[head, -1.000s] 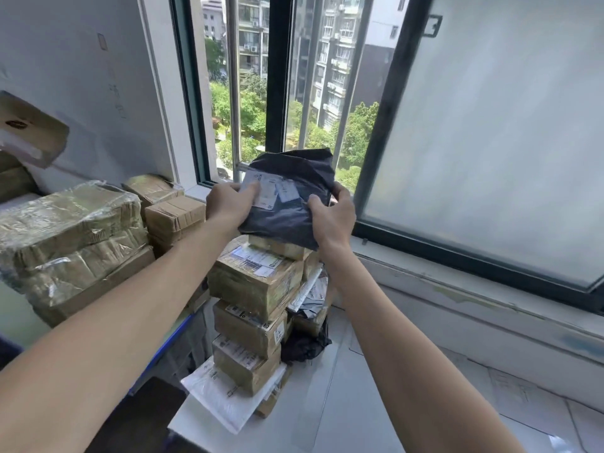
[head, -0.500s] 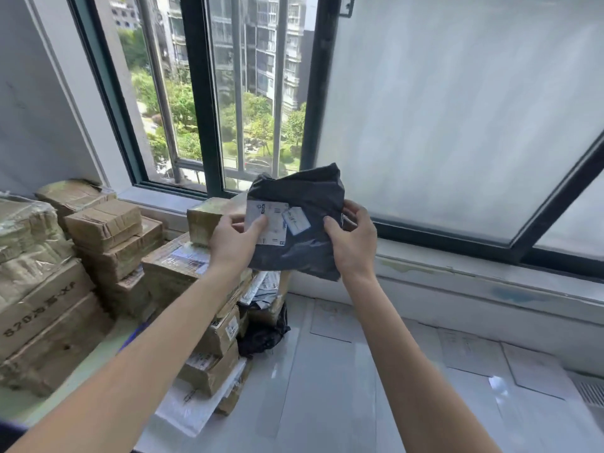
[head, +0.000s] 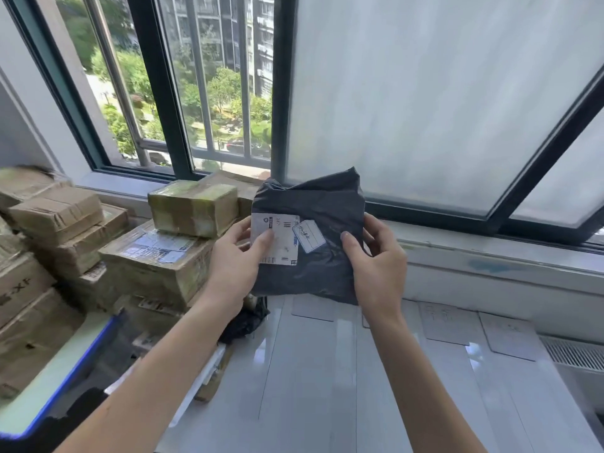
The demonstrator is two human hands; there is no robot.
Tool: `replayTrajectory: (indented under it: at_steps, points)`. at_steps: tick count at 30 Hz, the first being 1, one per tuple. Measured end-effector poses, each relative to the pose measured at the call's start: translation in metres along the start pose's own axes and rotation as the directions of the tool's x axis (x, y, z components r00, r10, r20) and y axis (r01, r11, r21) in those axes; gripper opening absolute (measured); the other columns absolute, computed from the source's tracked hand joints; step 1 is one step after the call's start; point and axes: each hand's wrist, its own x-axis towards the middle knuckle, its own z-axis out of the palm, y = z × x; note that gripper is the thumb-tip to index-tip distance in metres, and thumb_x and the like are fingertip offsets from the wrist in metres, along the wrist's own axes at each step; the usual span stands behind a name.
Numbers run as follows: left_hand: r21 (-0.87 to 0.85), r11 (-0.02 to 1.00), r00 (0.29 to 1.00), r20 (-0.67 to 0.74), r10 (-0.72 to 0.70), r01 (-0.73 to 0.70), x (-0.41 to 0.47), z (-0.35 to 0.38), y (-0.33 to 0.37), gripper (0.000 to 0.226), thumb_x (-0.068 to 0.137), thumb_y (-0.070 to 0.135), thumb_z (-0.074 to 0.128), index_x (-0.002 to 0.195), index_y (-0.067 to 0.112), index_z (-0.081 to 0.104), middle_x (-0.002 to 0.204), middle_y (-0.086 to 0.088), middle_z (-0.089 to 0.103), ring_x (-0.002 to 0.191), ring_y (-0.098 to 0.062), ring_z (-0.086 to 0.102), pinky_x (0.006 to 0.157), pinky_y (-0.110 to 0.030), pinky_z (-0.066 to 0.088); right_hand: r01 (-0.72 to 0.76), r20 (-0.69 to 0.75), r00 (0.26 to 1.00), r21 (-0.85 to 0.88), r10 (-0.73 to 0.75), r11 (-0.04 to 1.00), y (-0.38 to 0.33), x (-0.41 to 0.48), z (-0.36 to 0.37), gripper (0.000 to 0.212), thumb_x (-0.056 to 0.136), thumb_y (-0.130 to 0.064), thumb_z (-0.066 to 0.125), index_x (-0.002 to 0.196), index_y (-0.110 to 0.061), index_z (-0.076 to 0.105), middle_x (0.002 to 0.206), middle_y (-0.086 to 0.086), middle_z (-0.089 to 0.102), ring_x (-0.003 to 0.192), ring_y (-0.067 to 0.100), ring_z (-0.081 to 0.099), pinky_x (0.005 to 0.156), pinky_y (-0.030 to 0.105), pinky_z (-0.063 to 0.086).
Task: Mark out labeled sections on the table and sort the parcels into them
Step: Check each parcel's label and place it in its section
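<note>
Black plastic wraps the parcel (head: 327, 266) that both hands hold up in the air, above the back of the white bench (head: 327, 403). The left hand (head: 233, 261) grips the parcel's left edge. Its thumb lies on the big white label (head: 281, 243) and its fingers go behind. The right hand (head: 376, 266) grips the right edge the same way, with the thumb in front on the black plastic and the fingers curled round the back. A small sticker (head: 309, 237) with a blue border sits just beside the white label, tilted a bit. The writing on both is too small to read.

The bench has thin lines (head: 268, 371) running from front to back, so it looks split into long strips. At the far end of the strips lie pale paper cards (head: 446, 325) — one has faint writing that I cannot read.

To the left stands a pile of brown boxes (head: 153, 259) wrapped in shiny tape. A smaller box (head: 192, 207) sits on top of a wider one with a label. A black bag (head: 243, 323) peeks out under the left wrist, at the foot of the pile. Behind it all is a window (head: 212, 93) with dark frames — green trees and tall buildings show outside. The pane on the right is milky white glass (head: 425, 93).
</note>
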Motion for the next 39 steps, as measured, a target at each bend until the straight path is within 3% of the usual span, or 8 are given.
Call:
replayTrajectory:
  at_steps: [3, 9, 15, 17, 20, 24, 31, 39]
  points:
    - [-0.01, 1.0, 1.0, 0.004, 0.009, -0.009, -0.001, 0.003, 0.006, 0.039, 0.09, 0.033, 0.07, 0.128, 0.03, 0.061, 0.11, 0.01, 0.069, 0.103, -0.01, 0.064, 0.08, -0.03, 0.056, -0.006, -0.007, 1.0, 0.004, 0.006, 1.0, -0.003, 0.0, -0.004, 0.034, 0.09, -0.008, 0.071, 0.119, -0.025, 0.064, 0.109, -0.02, 0.069, 0.107, -0.005, 0.063, 0.078, 0.007, 0.05]
    - [-0.042, 0.998, 0.998, 0.033, 0.047, -0.046, -0.002, 0.004, 0.014, 0.038, 0.091, 0.031, 0.069, 0.128, 0.035, 0.062, 0.104, 0.014, 0.071, 0.096, -0.003, 0.066, 0.068, -0.019, 0.052, 0.007, -0.025, 1.0, 0.032, -0.006, 0.999, -0.007, -0.001, -0.01, 0.033, 0.089, -0.008, 0.072, 0.116, -0.025, 0.064, 0.105, -0.019, 0.07, 0.101, -0.009, 0.064, 0.074, 0.01, 0.052]
    - [-0.032, 0.999, 0.999, 0.018, 0.038, -0.038, -0.001, 0.004, 0.015, 0.037, 0.089, 0.034, 0.07, 0.125, 0.031, 0.06, 0.111, 0.01, 0.067, 0.1, -0.01, 0.065, 0.078, -0.033, 0.057, 0.038, -0.013, 0.999, 0.008, -0.038, 0.999, -0.011, 0.004, -0.011, 0.035, 0.09, -0.009, 0.07, 0.123, -0.018, 0.065, 0.111, -0.014, 0.071, 0.106, -0.005, 0.064, 0.084, 0.019, 0.056]
    - [-0.052, 0.999, 1.0, 0.01, -0.002, 0.002, -0.002, 0.003, 0.014, 0.039, 0.089, 0.034, 0.071, 0.124, 0.033, 0.055, 0.109, 0.004, 0.066, 0.099, -0.014, 0.066, 0.076, -0.039, 0.06, 0.05, 0.022, 0.999, -0.021, -0.049, 0.999, -0.014, 0.009, -0.012, 0.037, 0.091, -0.01, 0.07, 0.126, -0.019, 0.064, 0.113, -0.011, 0.071, 0.108, -0.002, 0.064, 0.089, 0.025, 0.057]
    - [-0.103, 0.99, 0.994, 0.067, -0.086, 0.093, 0.0, 0.002, 0.016, 0.059, 0.09, 0.031, 0.069, 0.142, 0.036, 0.04, 0.11, -0.004, 0.064, 0.096, -0.015, 0.067, 0.06, -0.033, 0.06, 0.085, 0.109, 0.991, -0.101, -0.074, 0.991, -0.023, 0.028, -0.013, 0.04, 0.089, -0.013, 0.071, 0.129, -0.018, 0.064, 0.114, -0.007, 0.072, 0.108, 0.004, 0.067, 0.094, 0.034, 0.056]
    - [-0.201, 0.965, 0.979, 0.145, -0.142, 0.17, 0.0, 0.002, 0.017, 0.073, 0.087, 0.025, 0.074, 0.147, 0.04, 0.033, 0.109, -0.008, 0.067, 0.094, -0.021, 0.071, 0.062, -0.041, 0.061, 0.209, 0.282, 0.949, -0.22, -0.143, 0.953, -0.048, 0.061, -0.011, 0.04, 0.089, -0.013, 0.071, 0.128, -0.017, 0.066, 0.115, -0.01, 0.072, 0.107, 0.003, 0.067, 0.097, 0.029, 0.053]
    - [-0.191, 0.952, 0.946, 0.269, -0.183, 0.239, -0.019, 0.01, -0.004, 0.047, 0.087, 0.024, 0.074, 0.128, 0.025, 0.052, 0.109, -0.01, 0.07, 0.075, -0.028, 0.074, 0.071, -0.042, 0.061, 0.337, 0.583, 0.807, -0.331, -0.089, 0.882, -0.082, 0.09, -0.011, 0.033, 0.089, -0.008, 0.07, 0.121, -0.015, 0.071, 0.111, -0.009, 0.073, 0.104, 0.0, 0.067, 0.093, 0.016, 0.05]
    - [-0.218, 0.946, 0.947, 0.267, -0.18, 0.241, -0.029, 0.013, -0.018, 0.016, 0.1, 0.024, 0.056, 0.115, 0.018, 0.052, 0.092, -0.002, 0.075, 0.08, -0.031, 0.075, 0.076, -0.049, 0.06, 0.386, 0.631, 0.772, -0.369, -0.077, 0.845, -0.077, 0.089, -0.003, 0.029, 0.089, -0.012, 0.071, 0.117, -0.018, 0.073, 0.107, -0.01, 0.074, 0.101, 0.0, 0.068, 0.096, 0.02, 0.052]
